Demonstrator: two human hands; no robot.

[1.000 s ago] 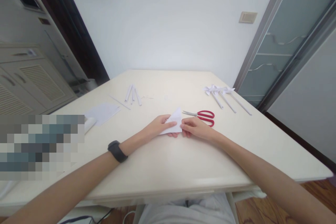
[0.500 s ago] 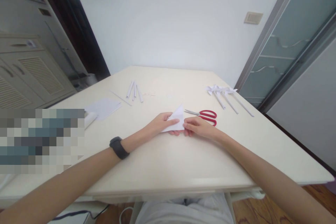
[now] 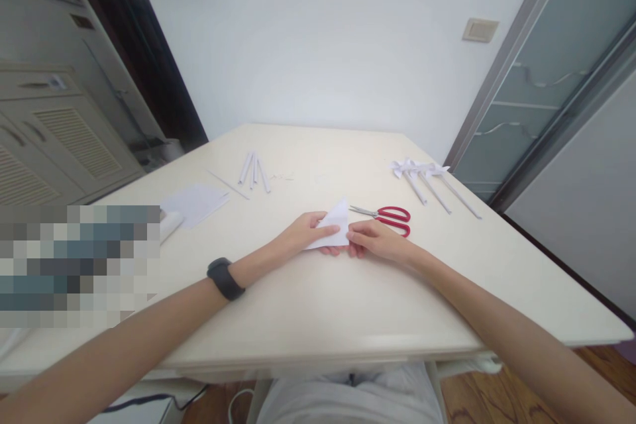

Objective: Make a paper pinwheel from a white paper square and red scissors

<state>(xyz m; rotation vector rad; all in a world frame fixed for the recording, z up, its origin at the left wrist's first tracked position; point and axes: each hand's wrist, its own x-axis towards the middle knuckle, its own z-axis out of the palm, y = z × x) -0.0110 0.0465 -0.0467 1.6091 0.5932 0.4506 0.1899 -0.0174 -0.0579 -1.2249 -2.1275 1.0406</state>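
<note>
Gripping folded white paper (image 3: 340, 217) with left fingers (image 3: 325, 232), pinching its edge with right fingers (image 3: 362, 228), with red-handled scissors (image 3: 380, 213) lying just beyond.

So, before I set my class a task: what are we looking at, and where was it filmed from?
There is no machine: a person works with two bare hands at a pale table. Every picture comes from one camera on the person's head, looking forward and down. The left hand holds a triangular piece of white paper, thumb on top. The right hand has its fingertips at the paper's right edge; whether they pinch it is hard to tell. Just beyond that hand lie red-handled scissors. Farther left are paper tubes and loose sheets; farther right, paper pinwheels.
</note>
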